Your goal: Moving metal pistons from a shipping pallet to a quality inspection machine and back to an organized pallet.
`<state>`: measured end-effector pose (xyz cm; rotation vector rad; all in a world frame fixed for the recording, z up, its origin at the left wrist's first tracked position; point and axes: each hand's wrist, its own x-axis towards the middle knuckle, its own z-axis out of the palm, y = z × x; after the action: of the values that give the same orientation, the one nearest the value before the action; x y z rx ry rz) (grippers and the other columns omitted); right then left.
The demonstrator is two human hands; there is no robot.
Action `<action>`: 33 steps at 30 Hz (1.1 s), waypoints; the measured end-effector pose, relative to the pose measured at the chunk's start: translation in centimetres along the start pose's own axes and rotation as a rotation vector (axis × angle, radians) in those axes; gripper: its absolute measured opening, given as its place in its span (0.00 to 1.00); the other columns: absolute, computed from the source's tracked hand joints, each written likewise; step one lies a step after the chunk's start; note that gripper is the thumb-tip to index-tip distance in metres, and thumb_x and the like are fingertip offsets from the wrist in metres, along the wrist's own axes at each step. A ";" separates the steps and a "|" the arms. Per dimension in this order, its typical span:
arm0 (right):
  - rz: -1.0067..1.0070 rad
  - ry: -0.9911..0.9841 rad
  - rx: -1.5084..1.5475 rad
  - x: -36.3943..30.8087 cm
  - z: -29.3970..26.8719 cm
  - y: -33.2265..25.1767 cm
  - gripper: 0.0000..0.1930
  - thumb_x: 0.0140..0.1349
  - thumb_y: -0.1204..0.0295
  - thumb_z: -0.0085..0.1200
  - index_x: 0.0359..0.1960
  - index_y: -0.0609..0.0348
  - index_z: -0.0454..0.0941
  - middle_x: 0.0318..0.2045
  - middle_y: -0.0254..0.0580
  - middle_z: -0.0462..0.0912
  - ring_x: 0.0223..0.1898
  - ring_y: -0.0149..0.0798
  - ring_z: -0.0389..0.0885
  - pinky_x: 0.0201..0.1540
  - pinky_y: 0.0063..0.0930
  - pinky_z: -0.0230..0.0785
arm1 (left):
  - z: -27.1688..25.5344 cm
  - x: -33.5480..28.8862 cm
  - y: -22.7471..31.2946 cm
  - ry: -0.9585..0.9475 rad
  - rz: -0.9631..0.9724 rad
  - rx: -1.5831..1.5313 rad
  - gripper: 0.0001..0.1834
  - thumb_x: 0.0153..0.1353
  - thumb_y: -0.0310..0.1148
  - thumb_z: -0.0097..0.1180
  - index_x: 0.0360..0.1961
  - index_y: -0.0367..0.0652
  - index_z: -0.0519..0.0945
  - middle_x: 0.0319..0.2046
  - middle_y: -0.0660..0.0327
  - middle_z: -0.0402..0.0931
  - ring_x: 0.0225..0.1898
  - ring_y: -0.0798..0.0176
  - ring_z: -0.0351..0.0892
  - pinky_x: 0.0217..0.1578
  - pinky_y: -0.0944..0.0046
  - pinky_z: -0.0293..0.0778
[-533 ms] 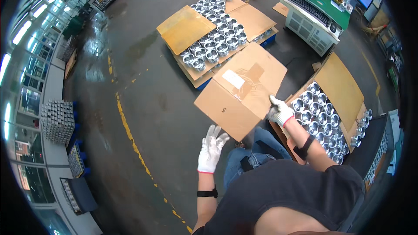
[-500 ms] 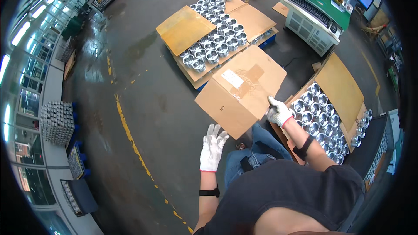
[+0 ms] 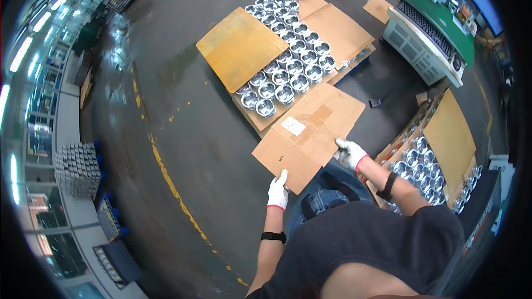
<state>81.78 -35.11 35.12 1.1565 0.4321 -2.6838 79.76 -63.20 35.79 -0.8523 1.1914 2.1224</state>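
A brown cardboard box (image 3: 285, 158) is held in front of my body, looking fairly flat, with a white label and a strip of tape on its upper panel. My left hand (image 3: 277, 191), in a white knit glove, grips its lower left edge, thumb on the near face. On the right edge, my gloved right hand (image 3: 350, 154) is closed on the cardboard; its fingertips are partly hidden. Just beyond the box, rows of shiny metal pistons (image 3: 299, 83) stand on a cardboard-covered pallet, partly under a yellow-brown sheet (image 3: 241, 47).
At right, more pistons (image 3: 424, 169) stand in a stack beside another yellow-brown sheet (image 3: 451, 133). A desk with a green top (image 3: 429, 14) carries a keyboard and monitor. A yellow floor line (image 3: 166, 174) runs at left, with stacked metal parts (image 3: 77, 169) by the wall.
My left hand, open and off the box earlier, has closed on its lower left edge. The box has flattened and tilted. The view has shifted slightly.
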 end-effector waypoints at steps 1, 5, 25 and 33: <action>-0.002 0.014 0.020 1.5 0.6 -0.9 0.11 0.61 0.78 0.52 0.46 0.61 0.73 0.44 0.41 0.80 0.49 0.43 0.78 0.54 0.40 0.71 | 0.8 1.5 1.4 0.047 -0.001 0.097 0.21 0.62 0.33 0.58 0.53 0.37 0.69 0.49 0.57 0.75 0.51 0.58 0.75 0.52 0.56 0.72; 0.076 0.082 -0.095 6.8 3.6 -4.1 0.20 0.63 0.80 0.47 0.58 0.64 0.65 0.54 0.47 0.75 0.55 0.46 0.74 0.62 0.45 0.64 | 1.1 8.1 5.5 0.159 -0.010 0.351 0.17 0.60 0.34 0.61 0.46 0.35 0.74 0.38 0.61 0.78 0.37 0.67 0.78 0.36 0.68 0.73; 0.134 0.355 -0.164 47.3 3.6 -5.2 0.14 0.62 0.64 0.56 0.47 0.55 0.76 0.45 0.39 0.77 0.46 0.42 0.73 0.48 0.41 0.67 | -3.3 49.3 13.8 0.108 -0.048 0.445 0.22 0.61 0.34 0.59 0.52 0.31 0.73 0.45 0.58 0.78 0.44 0.65 0.76 0.46 0.67 0.70; 0.256 0.663 -0.431 52.5 4.0 -3.0 0.18 0.61 0.57 0.57 0.48 0.52 0.72 0.40 0.40 0.74 0.40 0.43 0.74 0.43 0.44 0.67 | -6.3 53.9 11.5 0.393 -0.098 0.229 0.18 0.60 0.34 0.61 0.47 0.34 0.73 0.40 0.59 0.77 0.38 0.64 0.77 0.40 0.65 0.72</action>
<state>42.57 -36.57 -0.13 1.7760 0.8356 -1.8122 38.33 -65.50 -1.08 -1.2278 1.5183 1.7457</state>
